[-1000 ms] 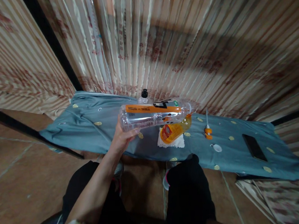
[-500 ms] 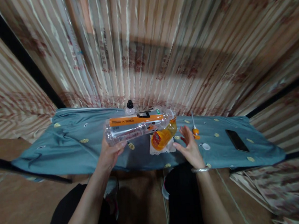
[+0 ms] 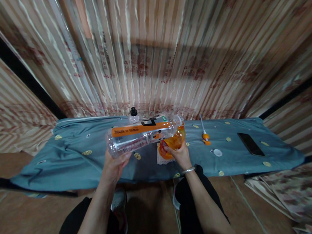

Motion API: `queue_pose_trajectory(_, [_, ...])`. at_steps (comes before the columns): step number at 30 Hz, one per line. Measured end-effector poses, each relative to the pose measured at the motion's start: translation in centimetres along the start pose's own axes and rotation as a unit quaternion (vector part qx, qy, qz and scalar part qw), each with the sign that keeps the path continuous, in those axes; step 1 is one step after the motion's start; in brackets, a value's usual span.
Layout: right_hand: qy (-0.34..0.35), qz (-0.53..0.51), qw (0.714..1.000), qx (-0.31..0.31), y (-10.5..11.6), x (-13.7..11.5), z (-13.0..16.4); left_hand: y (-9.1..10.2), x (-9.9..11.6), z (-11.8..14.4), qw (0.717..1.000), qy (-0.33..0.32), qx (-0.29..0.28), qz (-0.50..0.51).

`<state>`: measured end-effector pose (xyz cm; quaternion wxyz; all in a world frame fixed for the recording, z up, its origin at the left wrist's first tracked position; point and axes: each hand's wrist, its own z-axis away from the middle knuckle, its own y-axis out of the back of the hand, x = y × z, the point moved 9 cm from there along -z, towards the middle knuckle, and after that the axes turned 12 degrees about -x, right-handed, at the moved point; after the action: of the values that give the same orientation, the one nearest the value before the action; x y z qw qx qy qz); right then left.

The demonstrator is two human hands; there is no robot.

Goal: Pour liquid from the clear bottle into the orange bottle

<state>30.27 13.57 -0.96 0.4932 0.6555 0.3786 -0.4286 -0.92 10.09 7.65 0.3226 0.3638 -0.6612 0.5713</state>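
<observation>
My left hand grips the base end of a large clear plastic bottle with an orange label. The bottle is tilted almost level, its open mouth to the right. That mouth meets the top of an orange-yellow bottle, and I cannot tell whether it rests on the rim or just over it. Around the lower right side of the orange-yellow bottle my right hand is closed. A white cloth or tissue lies under that bottle.
On the blue-green cloth stands a bottle with a black cap at the back. To the right lie an orange pump top, a white round lid and a black phone. A pleated curtain hangs behind; dark poles flank it.
My right hand has moved left and closed on the orange-yellow bottle; it was open beside it before. The clear bottle stays tilted in my left hand. The view has shifted slightly.
</observation>
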Motion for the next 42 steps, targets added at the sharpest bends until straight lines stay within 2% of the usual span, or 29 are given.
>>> queue_pose_trajectory(8, [-0.02, 0.021, 0.999, 0.023, -0.6, 0.8, 0.2, -0.1, -0.2, -0.3, 0.999, -0.007, -0.03, 0.011])
queue_pose_trajectory(14, [-0.045, 0.048, 0.997, 0.036, -0.4, 0.8, 0.3, -0.5, 0.5, -0.4, 1.0, -0.021, -0.021, 0.002])
queue_pose_trajectory(19, [-0.028, 0.045, 0.998, 0.042, -0.4, 0.4, 0.4, -0.8, 1.1, -0.3, 1.0, -0.023, -0.016, 0.008])
queue_pose_trajectory(29, [-0.032, 0.033, 0.999, 0.023, -0.6, -0.2, 0.6, 1.3, 0.0, -0.2, 1.0, 0.003, -0.013, -0.009])
queue_pose_trajectory(38, [-0.038, 0.062, 0.997, 0.025, -0.5, -0.3, 0.5, 0.1, 0.9, -0.4, 0.999, -0.009, -0.019, -0.027])
queue_pose_trajectory(42, [-0.044, 0.055, 0.997, 0.025, -0.5, -0.4, 0.5, 0.4, 0.8, -0.5, 1.0, -0.004, 0.002, -0.026])
